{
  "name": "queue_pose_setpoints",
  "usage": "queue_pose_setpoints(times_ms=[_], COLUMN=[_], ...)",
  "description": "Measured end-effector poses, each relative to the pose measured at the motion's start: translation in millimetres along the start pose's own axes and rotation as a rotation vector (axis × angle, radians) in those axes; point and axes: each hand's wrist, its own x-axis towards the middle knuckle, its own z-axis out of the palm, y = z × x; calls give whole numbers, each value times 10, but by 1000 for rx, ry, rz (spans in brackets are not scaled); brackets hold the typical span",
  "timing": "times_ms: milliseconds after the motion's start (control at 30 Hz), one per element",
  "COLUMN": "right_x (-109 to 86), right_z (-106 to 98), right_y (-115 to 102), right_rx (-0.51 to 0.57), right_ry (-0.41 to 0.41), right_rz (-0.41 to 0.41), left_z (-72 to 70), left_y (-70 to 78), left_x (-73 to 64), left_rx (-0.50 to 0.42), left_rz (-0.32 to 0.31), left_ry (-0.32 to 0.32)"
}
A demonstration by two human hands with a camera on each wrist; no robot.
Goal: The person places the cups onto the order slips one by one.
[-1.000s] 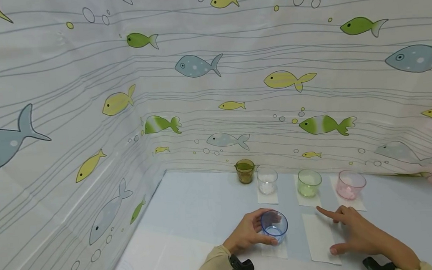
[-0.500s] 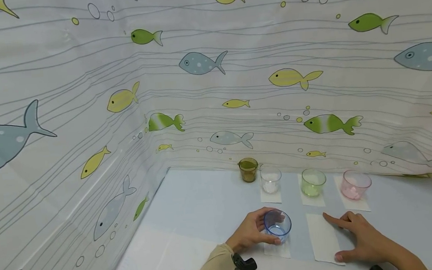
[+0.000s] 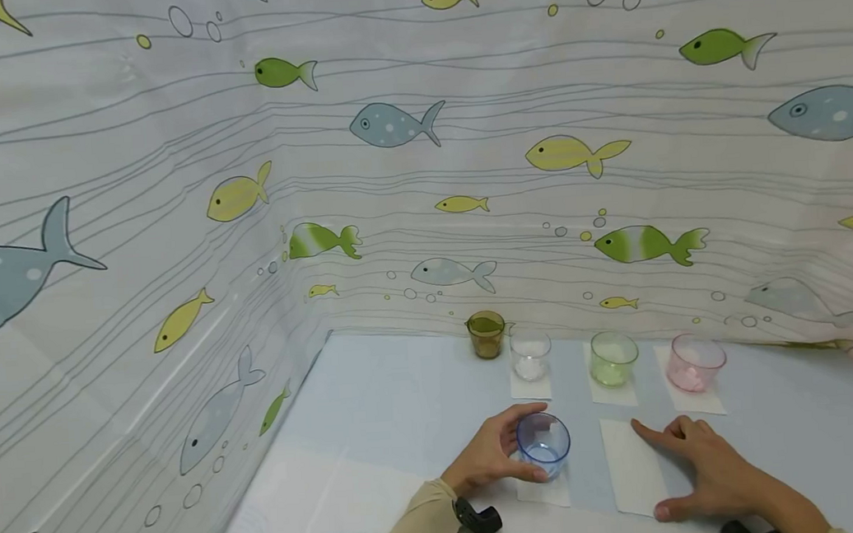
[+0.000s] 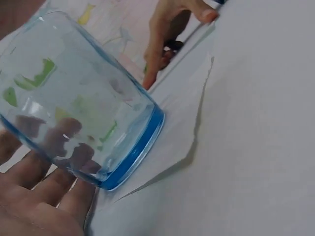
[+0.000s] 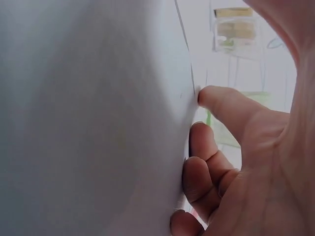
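A clear blue cup stands on a white paper strip at the front of the table. My left hand is beside it, thumb in front and fingers behind. In the left wrist view, fingertips show through the wall of the cup, spread loosely; whether they touch it I cannot tell. Farther right, my right hand rests at another paper strip, index finger at its far corner and thumb at its near corner. In the right wrist view, the other fingers of this hand are curled under.
Along the back stand a brown cup, a clear cup, a green cup and a pink cup. All but the brown one have paper strips under them. A fish-patterned curtain encloses the table.
My left index finger has straightened, and the fingers seen through the blue cup have drawn back from behind it. My right hand has shifted slightly nearer along the paper strip's edge.
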Motion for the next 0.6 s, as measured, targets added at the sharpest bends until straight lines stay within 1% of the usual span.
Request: queue_pose_setpoints(times_ms=[100, 167, 200, 267, 367, 467, 600], right_x=[-5, -8, -10, -11, -11, -4, 16], right_z=[23, 34, 39, 44, 45, 39, 21], right_y=[-2, 2, 5, 10, 19, 24, 15], right_rx=[-6, -15, -19, -29, -36, -28, -19], right_ry=[3, 14, 18, 21, 12, 1, -22], right_rz=[-5, -13, -14, -17, -11, 2, 26], left_z=[-88, -159, -195, -269, -374, -476, -602], left_y=[-11, -14, -10, 1, 16, 27, 24], left_x=[-17, -31, -41, -61, -82, -82, -43], left_rx=[-61, -119, -141, -160, -150, -95, 6], left_rz=[47, 83, 94, 101, 79, 48, 56], left_ry=[13, 45, 75, 157, 324, 489, 678])
